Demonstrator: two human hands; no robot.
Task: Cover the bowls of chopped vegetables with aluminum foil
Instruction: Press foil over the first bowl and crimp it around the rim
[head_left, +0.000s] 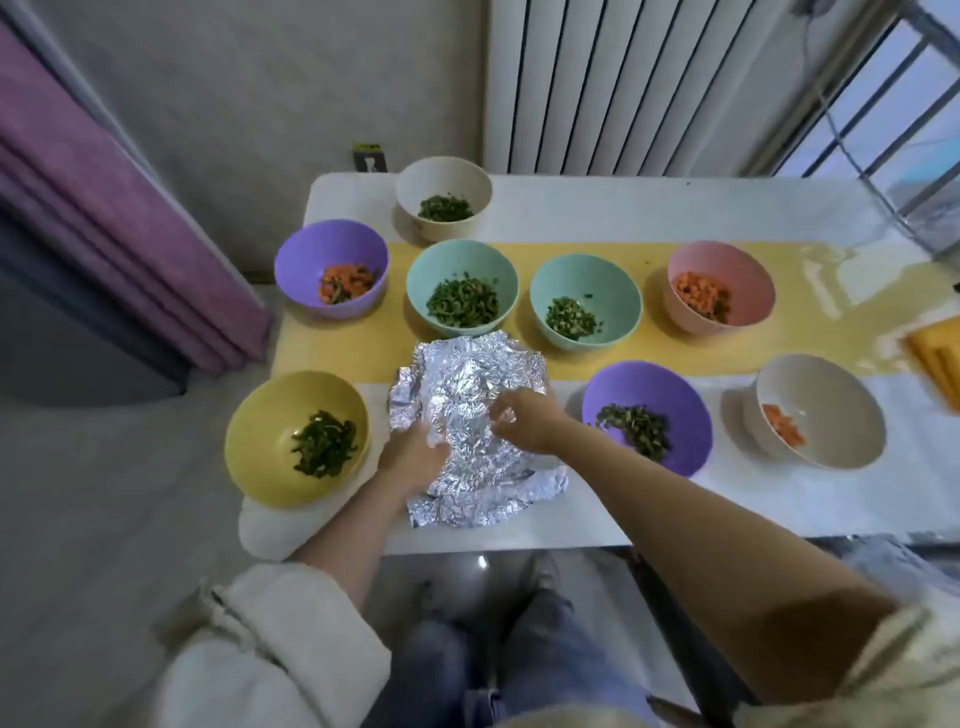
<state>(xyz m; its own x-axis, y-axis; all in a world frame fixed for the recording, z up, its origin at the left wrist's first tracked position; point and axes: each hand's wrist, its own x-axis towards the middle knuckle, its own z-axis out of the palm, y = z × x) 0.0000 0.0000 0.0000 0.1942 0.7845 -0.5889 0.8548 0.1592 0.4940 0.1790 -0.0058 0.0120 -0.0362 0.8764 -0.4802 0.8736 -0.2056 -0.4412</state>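
At the left front corner of the desk (623, 213) the yellow bowl (260, 447) stands open, very near the edge, so a push from the left forearm looks like a risk there. Just beside it lies the crumpled foil (483, 374); whether a bowl is under it cannot be told. The left hand (413, 457) grips the foil's left side with curled fingers, and the right hand (524, 421) pinches a fold near the middle. Further right, the nearer purple bowl (675, 395) and the nearer white bowl (836, 415) are uncovered, as are the five bowls behind (457, 260). The task seems to be at its first cover, with eight bowls left. The foil's near edge is close to the desk's front edge; the bare room is at the far right rear.
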